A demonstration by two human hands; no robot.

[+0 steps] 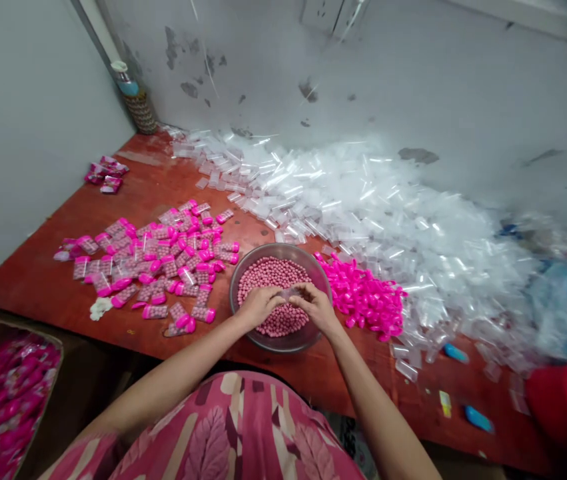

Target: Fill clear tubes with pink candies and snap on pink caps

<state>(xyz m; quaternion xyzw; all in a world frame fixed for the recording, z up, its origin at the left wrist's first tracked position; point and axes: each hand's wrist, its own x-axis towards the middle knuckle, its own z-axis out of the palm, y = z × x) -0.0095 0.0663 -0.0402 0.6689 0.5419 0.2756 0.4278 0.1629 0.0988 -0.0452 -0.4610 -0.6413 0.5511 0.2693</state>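
A metal bowl (286, 345) full of small pink balls (273, 270) stands at the table's front edge. Over it, my left hand (261, 305) and my right hand (314, 305) meet, their fingers closed on a small clear container (288, 293) between them. How full the container is cannot be made out. Left of the bowl lie many filled clear containers with pink caps (168, 257). A pile of loose pink caps (363, 293) touches the bowl's right side.
Clear empty containers (363, 200) are heaped along the wall. Pink packets (108, 172) lie at the back left of the red table (63, 233). A box (58, 347) of pink items is at lower left, a red container (558, 400) at right, and a bottle (136, 100) in the corner.
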